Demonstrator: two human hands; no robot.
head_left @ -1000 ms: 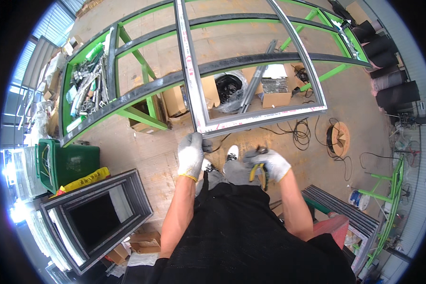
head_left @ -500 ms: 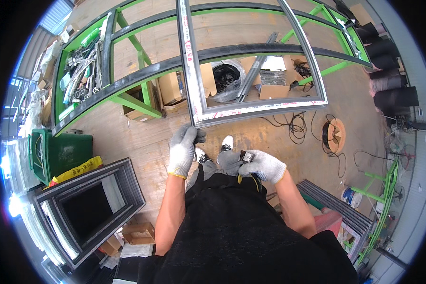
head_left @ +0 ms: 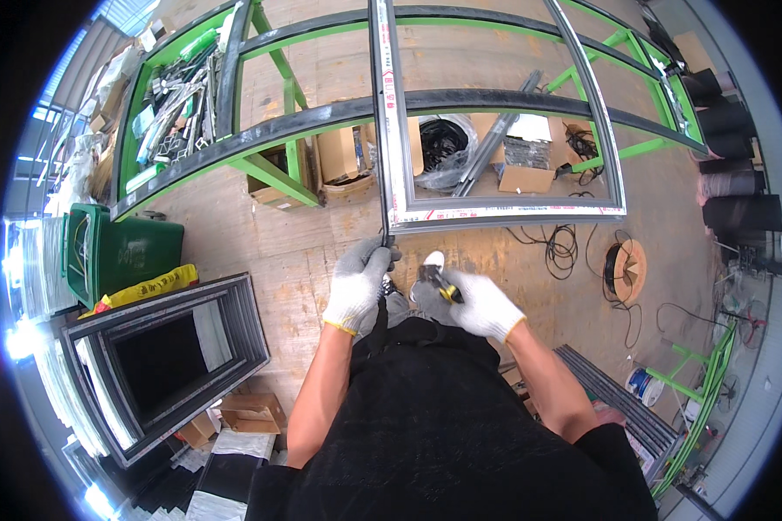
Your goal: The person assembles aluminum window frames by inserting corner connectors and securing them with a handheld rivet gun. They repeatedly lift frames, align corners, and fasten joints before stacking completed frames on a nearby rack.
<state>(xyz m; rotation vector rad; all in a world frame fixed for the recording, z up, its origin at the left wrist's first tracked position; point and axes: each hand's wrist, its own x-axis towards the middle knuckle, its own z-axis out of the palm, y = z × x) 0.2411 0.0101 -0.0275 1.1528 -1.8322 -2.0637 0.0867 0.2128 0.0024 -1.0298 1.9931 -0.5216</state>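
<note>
The black strip (head_left: 382,234) could slip or tear if pulled too hard at the window frame (head_left: 504,211) corner on the green stand (head_left: 274,169). The left hand (head_left: 358,285) pinches it with closed fingers – the right hand (head_left: 478,304) grips a small black-and-yellow tool (head_left: 437,282).

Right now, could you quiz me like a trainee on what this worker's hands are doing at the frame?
1. True or false: both hands wear white work gloves.
2. What does the left hand grip? A) a black rubber strip at the window frame's corner B) a cardboard box C) the green bin
3. What does the right hand hold?

Key:
1. True.
2. A: the black rubber strip runs down the window frame into the glove.
3. A small black and yellow tool; its kind is unclear.
</note>
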